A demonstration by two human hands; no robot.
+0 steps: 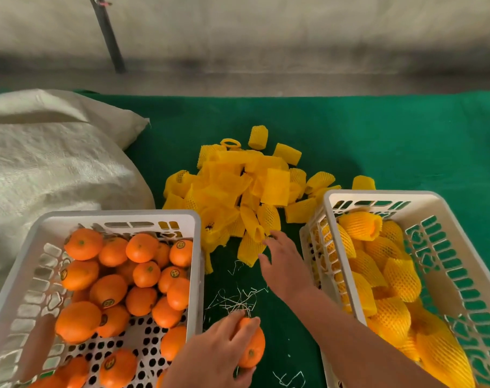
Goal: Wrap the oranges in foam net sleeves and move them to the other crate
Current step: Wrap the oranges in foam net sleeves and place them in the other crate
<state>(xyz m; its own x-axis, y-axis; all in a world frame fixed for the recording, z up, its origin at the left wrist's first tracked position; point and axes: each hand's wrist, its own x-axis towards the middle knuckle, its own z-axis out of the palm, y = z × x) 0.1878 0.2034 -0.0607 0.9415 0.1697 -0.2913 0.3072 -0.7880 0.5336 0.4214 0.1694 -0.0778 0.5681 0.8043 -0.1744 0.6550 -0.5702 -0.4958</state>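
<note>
My left hand (221, 351) grips a bare orange (252, 348) low between the two crates. My right hand (283, 264) stretches forward with relaxed fingers, its tips at the near edge of the pile of yellow foam net sleeves (238, 191), touching or just short of one sleeve (249, 247). The white crate on the left (117, 217) holds several bare oranges (109, 289). The white crate on the right (378, 196) holds several oranges wrapped in yellow sleeves (389, 275).
A green cloth (378, 135) covers the table. A large white woven sack (50, 163) lies at the left behind the orange crate. Thin white shreds (235, 301) lie on the cloth between the crates. A dark pole (109, 35) leans on the wall behind.
</note>
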